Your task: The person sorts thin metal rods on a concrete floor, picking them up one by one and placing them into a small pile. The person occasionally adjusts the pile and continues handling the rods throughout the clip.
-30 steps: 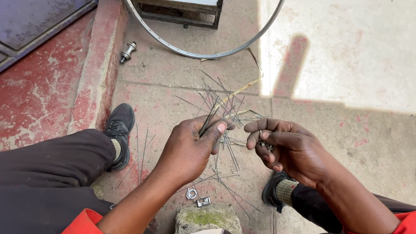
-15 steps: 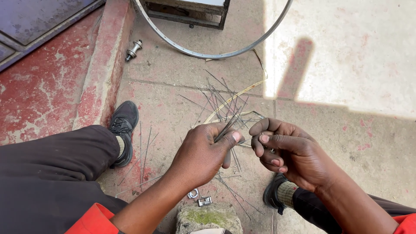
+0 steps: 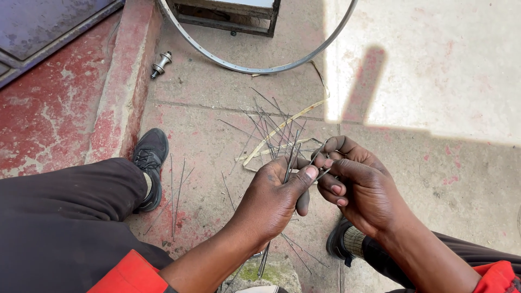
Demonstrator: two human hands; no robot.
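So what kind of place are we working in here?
Probably an outdoor, ground-level bicycle repair spot. The left hand holds a bundle of spokes, more lie on the concrete floor, a bare wheel rim lies ahead, and a wheel hub sits by the red step.

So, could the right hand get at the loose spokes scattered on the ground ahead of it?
Probably yes. The right hand is pinching a spoke end beside the left hand, and the loose spokes lie on the open concrete just beyond, with nothing between. It would have to let go first.

Outdoor concrete floor (image 3: 434, 81), worn red paint; raised red curb (image 3: 122, 87) on the left; sunlit patch top right.
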